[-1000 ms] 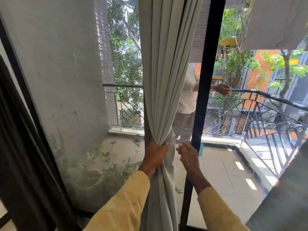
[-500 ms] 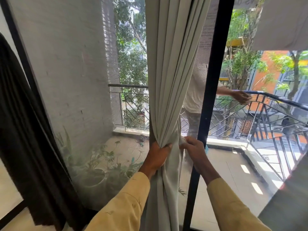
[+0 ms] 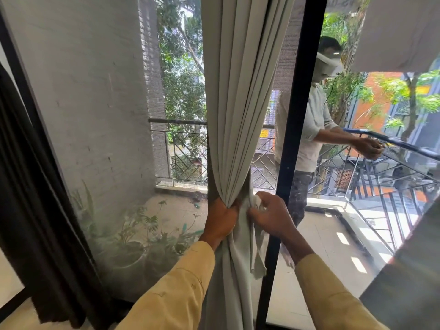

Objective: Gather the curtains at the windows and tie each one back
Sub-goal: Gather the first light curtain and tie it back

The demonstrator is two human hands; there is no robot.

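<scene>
A pale grey-green curtain (image 3: pixel 238 91) hangs gathered into narrow folds in front of the glass window. My left hand (image 3: pixel 220 221) grips the bunched folds at waist height from the left side. Just to the right, my right hand (image 3: pixel 269 216) pinches a light strip of fabric (image 3: pixel 258 263) beside the bunch; the strip's loose end dangles below my hand. Both my arms wear yellow sleeves.
A black window frame post (image 3: pixel 295 129) stands right behind the curtain. A dark curtain (image 3: pixel 28 186) hangs at the far left. Outside the glass, a person (image 3: pixel 309 129) stands on the balcony at the metal railing (image 3: pixel 392 144), and potted plants (image 3: pixel 133 234) sit low left.
My right hand has moved in from the right and taken hold of a fabric strip next to the bunch. My left hand keeps its grip. The view has tilted up.
</scene>
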